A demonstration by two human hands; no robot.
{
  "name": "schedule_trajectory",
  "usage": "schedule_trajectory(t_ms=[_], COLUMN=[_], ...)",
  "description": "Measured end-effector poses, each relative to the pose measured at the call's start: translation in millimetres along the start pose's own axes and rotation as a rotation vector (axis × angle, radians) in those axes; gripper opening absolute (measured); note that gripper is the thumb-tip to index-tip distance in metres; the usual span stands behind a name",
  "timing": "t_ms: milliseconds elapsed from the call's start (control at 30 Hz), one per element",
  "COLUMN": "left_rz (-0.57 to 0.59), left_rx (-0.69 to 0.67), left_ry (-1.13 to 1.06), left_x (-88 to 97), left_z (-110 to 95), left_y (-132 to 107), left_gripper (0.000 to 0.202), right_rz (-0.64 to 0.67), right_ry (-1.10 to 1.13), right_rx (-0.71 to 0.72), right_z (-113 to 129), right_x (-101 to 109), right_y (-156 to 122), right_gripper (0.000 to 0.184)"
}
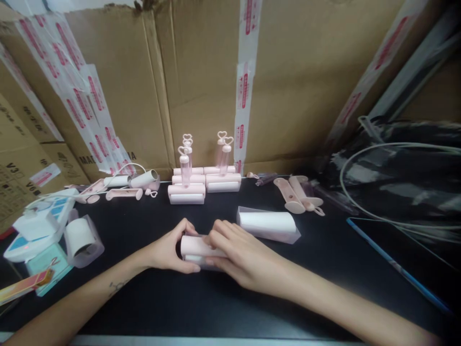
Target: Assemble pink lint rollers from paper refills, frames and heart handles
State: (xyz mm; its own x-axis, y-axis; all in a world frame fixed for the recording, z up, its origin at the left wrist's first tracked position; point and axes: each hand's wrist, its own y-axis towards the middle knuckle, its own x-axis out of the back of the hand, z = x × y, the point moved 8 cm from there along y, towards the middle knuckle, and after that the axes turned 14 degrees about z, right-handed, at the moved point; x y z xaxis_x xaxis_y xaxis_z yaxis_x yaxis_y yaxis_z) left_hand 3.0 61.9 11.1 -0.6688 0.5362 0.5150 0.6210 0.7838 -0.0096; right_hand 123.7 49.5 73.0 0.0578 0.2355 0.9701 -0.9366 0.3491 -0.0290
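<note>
Between my hands, low over the black table, lies a pink lint roller head (196, 245) with a white roll partly showing along its lower side. My left hand (173, 247) wraps its left end, thumb below and fingers above. From the right, my right hand (234, 250) closes over its other end, hiding much of it. Just beyond my right hand rests a white paper roll (266, 221) in a clear plastic sleeve. Further back stand several pink lint rollers (186, 192), some with clear upright handles ending in heart-shaped loops.
Loose pink frames (124, 193) and white rolls (144, 178) lie at the back left. A power strip (43, 223), a wrapped roll (81, 240) and a teal box (50, 266) sit at left. More pink parts (290, 194) lie back right, near a cable (342, 178). Cardboard (201, 72) walls the back.
</note>
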Motion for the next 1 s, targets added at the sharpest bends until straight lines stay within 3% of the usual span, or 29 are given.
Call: schedule_trajectory(t_ms=[233, 333, 433, 500, 567, 700, 867, 1000], left_rz=[0.000, -0.007, -0.048, -0.061, -0.057, -0.073, -0.106, -0.099], left_rx=[0.027, 0.003, -0.104, -0.113, -0.077, -0.092, -0.162, -0.169], left_ry=[0.025, 0.028, -0.023, -0.048, -0.008, 0.098, 0.132, 0.121], left_x=[-3.8, -6.4, -6.9, -8.8, -12.1, -13.3, -9.3, -9.2], left_z=[5.3, 6.4, -3.2, -9.5, -15.3, -27.9, -32.0, -27.1], left_y=[-1.3, -2.2, -2.7, -2.2, -1.2, -0.5, -1.4, -1.0], left_gripper=[0.053, 0.065, 0.087, 0.081, 0.061, 0.041, 0.042, 0.046], right_rz=[-0.007, -0.207, -0.544, -0.536, -0.456, -0.280, -0.261, -0.332], right_ry=[0.044, 0.063, -0.059, -0.150, -0.170, -0.184, -0.152, -0.080], right_rx=[0.058, 0.042, -0.232, -0.472, -0.541, -0.583, -0.544, -0.490], right_z=[7.4, -8.1, -67.4, -120.7, -165.3, -218.3, -222.8, -186.0], right_x=[4.8, 36.5, 88.2, 107.0, 112.4, 91.9, 78.1, 95.3], right_y=[-5.9, -16.7, -39.0, -45.7, -43.2, -30.6, -26.1, -34.5], right_gripper=[0.023, 0.039, 0.026, 0.024, 0.019, 0.023, 0.026, 0.035])
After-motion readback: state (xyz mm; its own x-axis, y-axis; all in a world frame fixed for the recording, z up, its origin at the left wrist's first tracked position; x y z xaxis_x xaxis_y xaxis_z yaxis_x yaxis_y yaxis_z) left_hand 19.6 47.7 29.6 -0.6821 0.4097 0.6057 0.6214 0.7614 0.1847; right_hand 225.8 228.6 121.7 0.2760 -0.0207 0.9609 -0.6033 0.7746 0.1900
